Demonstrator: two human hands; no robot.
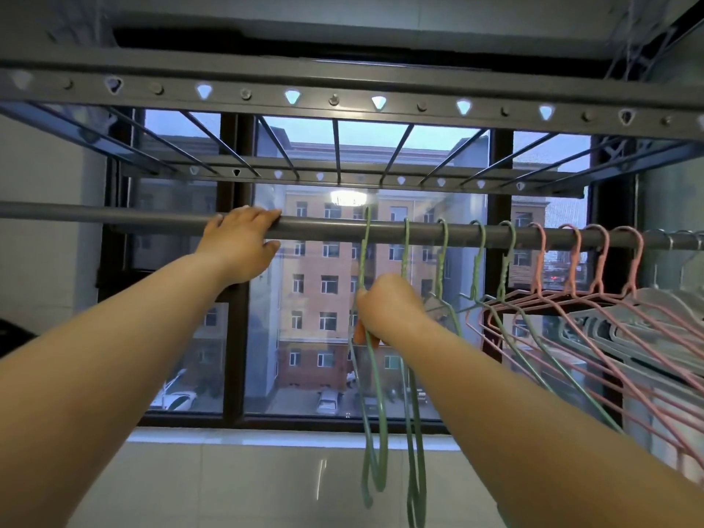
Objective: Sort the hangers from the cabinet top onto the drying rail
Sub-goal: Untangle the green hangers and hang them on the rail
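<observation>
- The drying rail (381,231) is lying bare toward nine o'clock; pink hangers (571,299) are crowding its three o'clock end.
- The left hand (240,242) is curling over the rail.
- The right hand (388,306) is clenching two green hangers (375,413), their hooks sitting over the rail at twelve o'clock above it.

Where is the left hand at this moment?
In the head view, the left hand grips the grey drying rail left of centre, apart from the green hangers that the right hand holds.
</observation>
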